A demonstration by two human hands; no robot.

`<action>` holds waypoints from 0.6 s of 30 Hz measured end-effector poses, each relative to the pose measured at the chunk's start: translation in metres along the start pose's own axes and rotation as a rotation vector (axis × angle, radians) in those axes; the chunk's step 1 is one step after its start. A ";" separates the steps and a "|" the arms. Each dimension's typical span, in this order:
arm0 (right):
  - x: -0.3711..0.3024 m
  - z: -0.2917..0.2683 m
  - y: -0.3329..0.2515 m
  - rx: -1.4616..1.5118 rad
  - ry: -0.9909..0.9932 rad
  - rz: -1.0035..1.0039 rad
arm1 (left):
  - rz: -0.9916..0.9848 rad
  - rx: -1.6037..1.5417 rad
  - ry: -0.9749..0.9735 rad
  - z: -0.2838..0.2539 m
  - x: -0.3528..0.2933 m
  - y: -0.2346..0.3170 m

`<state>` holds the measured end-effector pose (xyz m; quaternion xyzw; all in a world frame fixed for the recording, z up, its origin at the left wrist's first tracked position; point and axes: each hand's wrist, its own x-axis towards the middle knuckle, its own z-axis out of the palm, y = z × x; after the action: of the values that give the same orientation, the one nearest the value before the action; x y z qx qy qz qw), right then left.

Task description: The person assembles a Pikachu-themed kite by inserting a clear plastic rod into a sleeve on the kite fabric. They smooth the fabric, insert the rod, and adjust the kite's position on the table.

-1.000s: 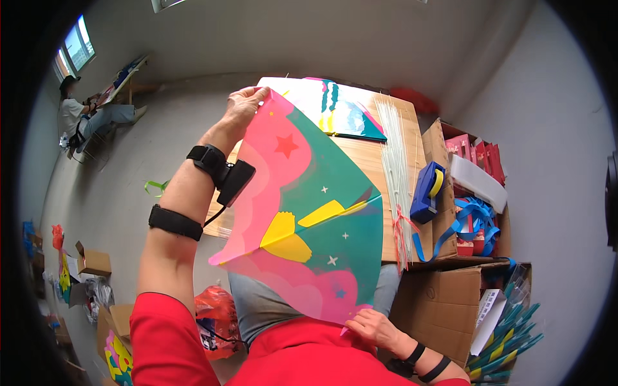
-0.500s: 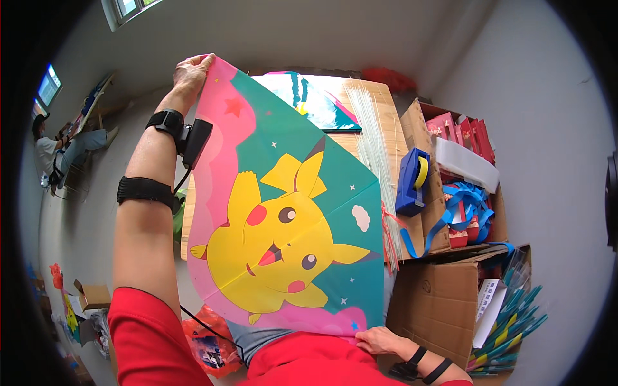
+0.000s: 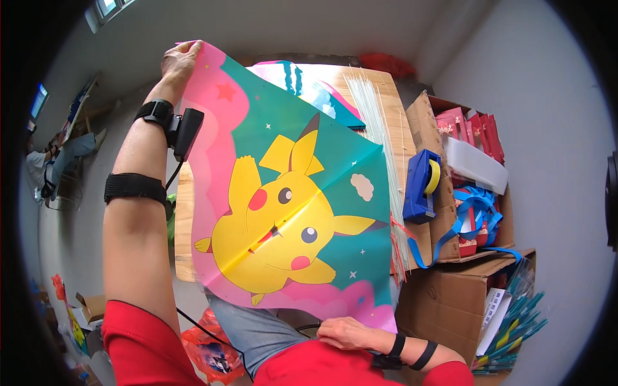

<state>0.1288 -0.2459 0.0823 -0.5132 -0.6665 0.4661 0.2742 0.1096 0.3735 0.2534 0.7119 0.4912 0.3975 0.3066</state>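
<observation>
A diamond-shaped kite sheet (image 3: 257, 222), pink and green with a yellow cartoon animal, stretches in front of me above the table. Its upper left corner is pinched in my left hand (image 3: 181, 59). A crease runs slantwise across the animal, and the sheet's right side sags a little. At the lower edge, near the bottom right corner, my right hand (image 3: 347, 332) has its fingers curled closed. Whether these fingers grip the edge cannot be made out. Behind the sheet, another printed sheet (image 3: 315, 96) lies on the wooden table (image 3: 396, 116), partly hidden.
Thin white rods (image 3: 371, 109) lie along the table's right side. A blue tape dispenser (image 3: 421, 186) stands beside a carton (image 3: 418, 122) of red boxes and blue ribbon. Below is another carton (image 3: 444, 309) with green rolled items. A person (image 3: 48, 161) sits at far left.
My right hand has left the sheet's bottom right corner and moved left along the lower edge. The left hand has shifted up and left with its corner; the sheet has slackened.
</observation>
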 end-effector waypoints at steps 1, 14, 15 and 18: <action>0.015 -0.017 -0.011 -0.100 0.196 -0.058 | 0.031 0.145 0.026 -0.002 0.001 -0.005; 0.095 -0.044 0.073 -0.826 0.500 0.350 | 0.815 0.487 -0.826 0.004 -0.405 -0.081; 0.098 -0.037 0.068 -0.811 0.498 0.354 | 0.703 0.511 -0.834 -0.003 -0.425 -0.099; 0.100 -0.015 0.043 -0.724 0.445 0.327 | 0.575 0.740 -0.664 -0.011 -0.423 -0.125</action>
<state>0.1277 -0.1454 0.0379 -0.7621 -0.6217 0.1185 0.1363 -0.0422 0.0161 0.0430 0.9633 0.2618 0.0216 0.0546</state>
